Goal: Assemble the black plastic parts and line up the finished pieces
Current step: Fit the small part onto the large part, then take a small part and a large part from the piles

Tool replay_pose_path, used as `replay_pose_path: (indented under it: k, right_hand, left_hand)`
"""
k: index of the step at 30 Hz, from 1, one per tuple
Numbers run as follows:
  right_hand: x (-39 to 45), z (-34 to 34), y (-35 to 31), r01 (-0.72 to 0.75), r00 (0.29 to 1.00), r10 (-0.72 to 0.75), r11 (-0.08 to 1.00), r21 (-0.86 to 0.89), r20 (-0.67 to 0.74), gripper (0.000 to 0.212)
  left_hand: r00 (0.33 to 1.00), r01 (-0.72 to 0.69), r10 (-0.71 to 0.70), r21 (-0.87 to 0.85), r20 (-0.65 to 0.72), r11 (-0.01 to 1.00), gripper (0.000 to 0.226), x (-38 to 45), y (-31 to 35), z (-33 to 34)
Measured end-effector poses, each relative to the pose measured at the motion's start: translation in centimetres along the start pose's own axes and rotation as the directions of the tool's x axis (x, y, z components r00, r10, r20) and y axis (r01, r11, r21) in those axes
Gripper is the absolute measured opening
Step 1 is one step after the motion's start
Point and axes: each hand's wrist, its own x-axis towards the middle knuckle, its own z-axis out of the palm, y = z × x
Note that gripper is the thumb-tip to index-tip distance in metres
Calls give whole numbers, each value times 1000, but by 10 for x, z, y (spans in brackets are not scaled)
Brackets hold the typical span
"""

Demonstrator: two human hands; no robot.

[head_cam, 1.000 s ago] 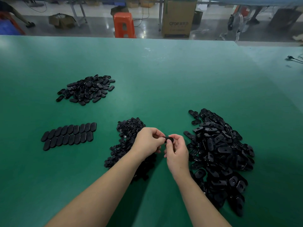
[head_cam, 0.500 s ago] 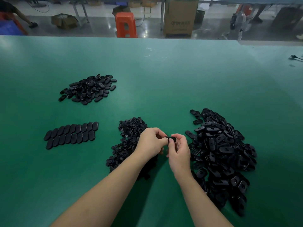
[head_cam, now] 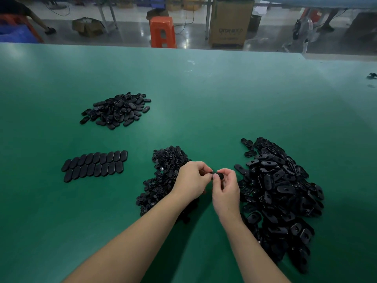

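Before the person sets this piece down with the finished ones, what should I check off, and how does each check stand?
1. Black part pinched by both left hand and right hand: ok.
2. Two halves fully snapped together: cannot tell, fingers cover it.
3. Lined-up finished pieces tidy in two rows: ok.
4. Bare green table just right of the rows for the next piece: ok.
5. Path to the rows avoids the small-parts pile: not ok, the pile lies between.

Small-parts pile [head_cam: 165, 176] left of large-parts pile [head_cam: 279, 193]
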Motion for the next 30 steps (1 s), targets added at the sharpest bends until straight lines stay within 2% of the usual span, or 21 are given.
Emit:
replay_pose_path:
  k: [4, 11, 15, 17, 20, 24, 27, 30]
  right_hand:
    - [0, 2, -1, 9, 1000, -8, 998, -56, 15, 17]
    - [0, 2, -2, 42, 999, -41, 997, -59, 18, 15]
    - [-1, 2, -4, 45, 998, -44, 999, -30, 41, 19]
    - [-2, 2, -6, 28, 999, -29, 1000, 5, 43, 20]
    - [-3, 2, -6, 25, 998, -25, 1000, 3, 57, 17]
    - [-3, 2, -5, -9, 996, 12, 999, -36, 86, 18]
    - [-3, 3, -6, -16, 996, 22, 998, -69, 88, 17]
    - [-2, 4, -6, -15, 996, 23, 995, -94, 87, 15]
  left_hand:
    - [999, -41, 41, 60, -8, 997, 11, -3, -2, -5]
    - [987, -152, 161, 195, -30, 969, 19, -3, 2, -7]
    - [963, -260, 265, 413, 45, 873, 20, -2, 6, -10]
    - [954, -266, 299, 486, 10, 833, 17, -3, 5, -16]
    - [952, -183, 268, 426, -148, 886, 13, -9, -5, -40]
    - [917, 45, 57, 245, -394, 968, 8, -25, -51, -95]
    - [866, 226, -103, 199, -490, 954, 11, -42, -97, -127]
    - [832, 358, -212, 204, -513, 911, 12, -55, -127, -143]
